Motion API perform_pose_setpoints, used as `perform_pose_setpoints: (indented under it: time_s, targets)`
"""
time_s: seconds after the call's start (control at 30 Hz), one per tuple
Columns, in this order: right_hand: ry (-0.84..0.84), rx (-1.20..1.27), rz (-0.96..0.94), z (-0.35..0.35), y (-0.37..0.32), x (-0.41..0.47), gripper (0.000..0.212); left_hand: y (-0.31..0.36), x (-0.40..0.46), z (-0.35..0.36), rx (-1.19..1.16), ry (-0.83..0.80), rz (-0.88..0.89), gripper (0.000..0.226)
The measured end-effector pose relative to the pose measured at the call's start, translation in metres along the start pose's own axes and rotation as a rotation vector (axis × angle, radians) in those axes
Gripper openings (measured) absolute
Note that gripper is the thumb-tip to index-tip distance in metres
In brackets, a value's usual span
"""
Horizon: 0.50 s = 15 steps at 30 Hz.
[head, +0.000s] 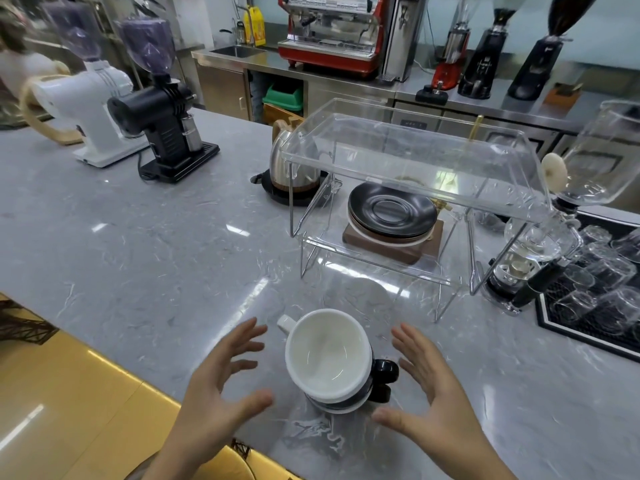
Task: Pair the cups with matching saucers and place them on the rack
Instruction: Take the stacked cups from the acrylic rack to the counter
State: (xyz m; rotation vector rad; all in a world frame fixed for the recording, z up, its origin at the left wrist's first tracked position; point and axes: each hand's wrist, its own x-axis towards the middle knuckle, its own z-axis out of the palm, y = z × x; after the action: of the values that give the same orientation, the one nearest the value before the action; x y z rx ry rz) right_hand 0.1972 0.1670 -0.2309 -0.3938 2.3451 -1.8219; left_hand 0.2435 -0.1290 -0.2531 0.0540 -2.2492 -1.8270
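Observation:
A stack of nested cups stands on the grey counter near its front edge, a white cup on top and black cups beneath it with handles pointing right. My left hand and my right hand hover on either side of the stack, fingers spread, touching nothing. Behind the cups stands a clear acrylic two-tier rack. A pile of saucers, black ones on top of white ones, rests on a brown block seen through the rack.
A steel kettle on a black base sits left of the rack. Two grinders, white and black, stand at the far left. A glass siphon brewer and a black mat with upturned glasses are at the right.

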Motion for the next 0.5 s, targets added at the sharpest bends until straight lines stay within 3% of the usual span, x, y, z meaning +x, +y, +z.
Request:
perform_pose_setpoints:
  time_s: [0.23,0.37,0.5]
  targets:
    - [0.046,0.221,-0.08,-0.007,-0.034,0.018,0.099,0.046,0.029,0.005,-0.21,0.187,0.105,0.041]
    - [0.121,0.461,-0.018,-0.012,-0.04,0.032,0.056,0.067,0.05,0.017,-0.44,0.114,-0.039,0.058]
    - [0.126,0.6,0.063,-0.018,-0.04,0.044,0.063,0.076,0.072,0.027,-0.592,-0.034,-0.201,0.079]
